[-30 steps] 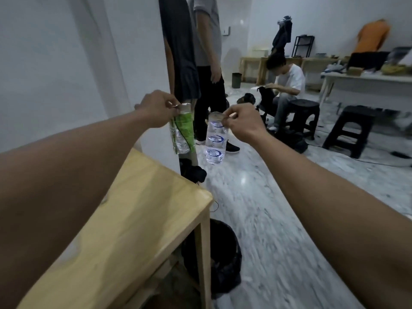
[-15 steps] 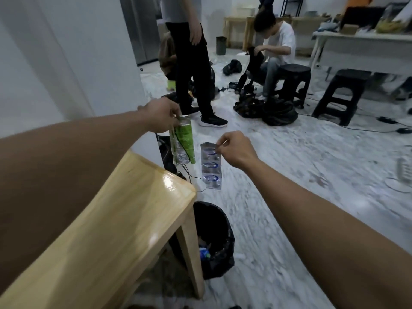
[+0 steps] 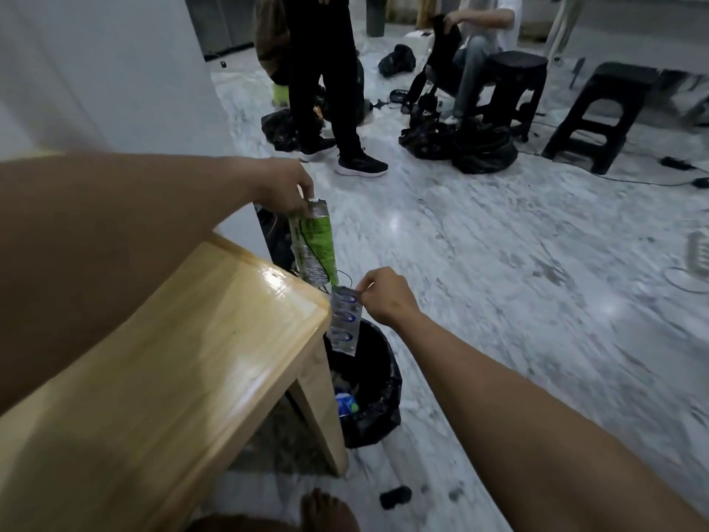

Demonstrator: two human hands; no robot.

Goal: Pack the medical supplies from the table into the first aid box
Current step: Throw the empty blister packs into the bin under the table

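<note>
My left hand [image 3: 286,186] pinches the top of a green and silver blister strip [image 3: 315,243], which hangs past the corner of the wooden table [image 3: 184,362]. Lower down, my right hand [image 3: 383,295] pinches the upper corner of a silver blister strip with blue rings [image 3: 345,320]. That strip dangles directly over a black-lined waste bin [image 3: 378,401] beside the table leg. No first aid box is in view.
A person in black trousers [image 3: 330,78] stands on the marble floor ahead. Another person sits on a black stool [image 3: 514,82]; a second stool [image 3: 602,109] and black bags [image 3: 475,145] lie nearby. My bare foot [image 3: 326,510] shows at the bottom.
My view has tilted downward. Both hands have lowered with their strips, and the right hand has carried the silver strip down over the waste bin.
</note>
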